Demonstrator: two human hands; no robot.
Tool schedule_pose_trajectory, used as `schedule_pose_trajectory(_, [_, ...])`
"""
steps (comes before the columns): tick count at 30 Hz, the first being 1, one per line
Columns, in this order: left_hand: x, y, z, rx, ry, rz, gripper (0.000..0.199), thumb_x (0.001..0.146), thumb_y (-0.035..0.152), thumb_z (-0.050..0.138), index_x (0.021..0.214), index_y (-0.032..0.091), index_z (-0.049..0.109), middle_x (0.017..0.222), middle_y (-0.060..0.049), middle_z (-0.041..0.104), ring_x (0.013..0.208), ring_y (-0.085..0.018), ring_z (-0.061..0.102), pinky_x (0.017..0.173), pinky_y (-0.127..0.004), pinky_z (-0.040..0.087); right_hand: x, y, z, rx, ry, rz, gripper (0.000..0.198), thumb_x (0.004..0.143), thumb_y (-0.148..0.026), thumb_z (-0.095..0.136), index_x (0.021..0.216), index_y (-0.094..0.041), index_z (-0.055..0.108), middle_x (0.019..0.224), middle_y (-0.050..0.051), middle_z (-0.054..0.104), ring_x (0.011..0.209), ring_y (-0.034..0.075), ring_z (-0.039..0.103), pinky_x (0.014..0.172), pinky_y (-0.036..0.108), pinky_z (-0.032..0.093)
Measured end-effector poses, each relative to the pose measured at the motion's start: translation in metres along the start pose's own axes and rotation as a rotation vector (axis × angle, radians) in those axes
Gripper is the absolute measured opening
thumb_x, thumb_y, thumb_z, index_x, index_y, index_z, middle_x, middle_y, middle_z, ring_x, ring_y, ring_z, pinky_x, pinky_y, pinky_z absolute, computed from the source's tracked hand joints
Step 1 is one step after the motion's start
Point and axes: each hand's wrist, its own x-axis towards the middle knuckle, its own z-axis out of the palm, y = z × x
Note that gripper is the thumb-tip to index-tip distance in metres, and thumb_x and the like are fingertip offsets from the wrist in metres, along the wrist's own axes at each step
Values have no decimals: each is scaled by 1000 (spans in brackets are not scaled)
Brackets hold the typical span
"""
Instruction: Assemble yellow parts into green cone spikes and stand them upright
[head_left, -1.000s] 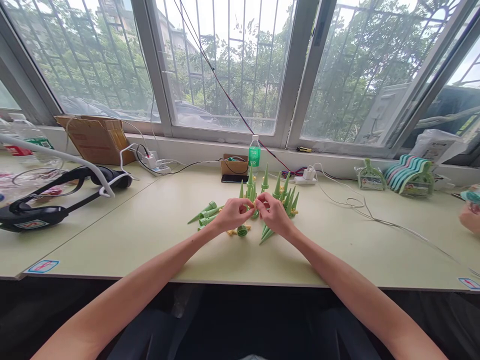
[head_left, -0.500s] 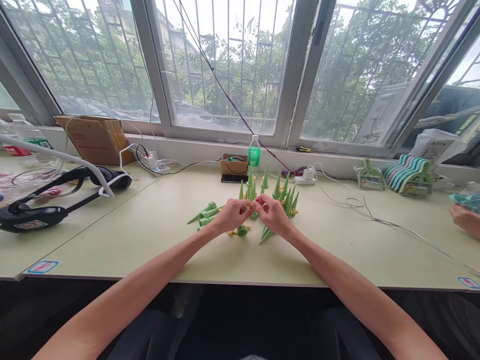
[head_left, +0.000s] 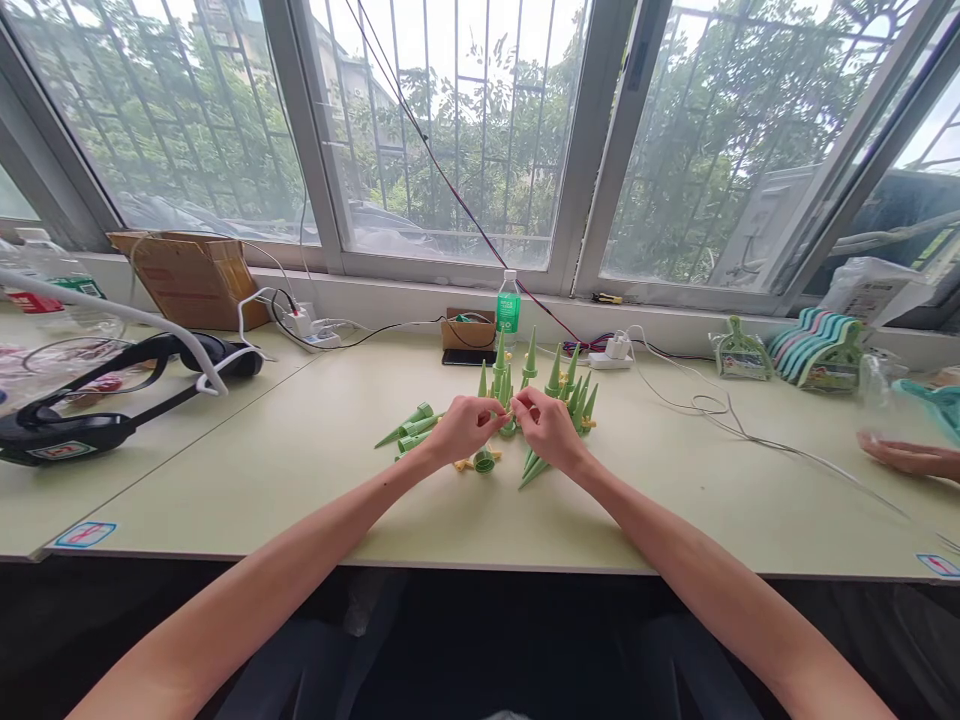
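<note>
The windows (head_left: 450, 150) and the table (head_left: 285, 480) look the same as half a second and a second ago. At the right edge, another person's hand (head_left: 904, 457) now reaches further in over the table, palm flatter. Beside it a teal item (head_left: 934, 408) and a clear bag (head_left: 877, 385) show more fully than before.

The person's left hand (head_left: 470, 425) and right hand (head_left: 547, 425) have barely moved. Their fingertips met half a second ago; now a slight gap parts them. Both hands' fingers are pinched narrow on a yellow piece (head_left: 511, 411) between them, its shape mostly hidden.

Nothing has shifted among the green spikes (head_left: 530, 355): several stand point-up behind and right of the hands, others lie on their sides to the left and below the right hand. The green cap (head_left: 484, 461) likewise stays beside loose yellow parts (head_left: 461, 466), just in front of the left hand.
</note>
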Motion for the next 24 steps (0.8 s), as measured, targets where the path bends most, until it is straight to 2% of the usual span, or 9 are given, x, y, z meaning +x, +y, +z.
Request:
schedule_pose_trajectory(7, [-1, -3, 1, 43, -56, -1, 28, 86, 36, 54, 74, 16, 69, 46, 7, 37, 47, -9, 28, 51, -22, 27, 1, 1, -1, -9, 73, 16, 27, 94, -40, 44, 77, -20, 50, 70, 0, 58, 50, 12, 45, 52, 25, 34])
schedule_pose_trajectory(12, [-3, -2, 2, 87, -99, 48, 33, 85, 35, 52, 62, 16, 64, 46, 4, 41, 47, -9, 30, 50, -23, 26, 1, 0, -1, -10, 90, 19, 28, 94, -42, 43, 76, -21, 49, 68, 0, 58, 48, 12, 44, 52, 26, 34])
schedule_pose_trajectory(18, [-3, -2, 1, 156, -133, 22, 29, 83, 39, 56, 70, 18, 69, 47, 4, 45, 46, -9, 34, 50, -23, 27, 1, 1, 0, -9, 79, 11, 28, 95, -42, 43, 76, -21, 49, 68, 0, 57, 48, 12, 44, 52, 26, 34])
schedule_pose_trajectory(24, [-3, -2, 1, 229, -221, 20, 28, 84, 38, 57, 68, 19, 71, 51, 1, 52, 47, -11, 38, 51, -24, 27, 2, 3, 1, -3, 72, 10, 27, 95, -40, 43, 76, -21, 48, 67, -1, 55, 48, 12, 42, 52, 26, 33])
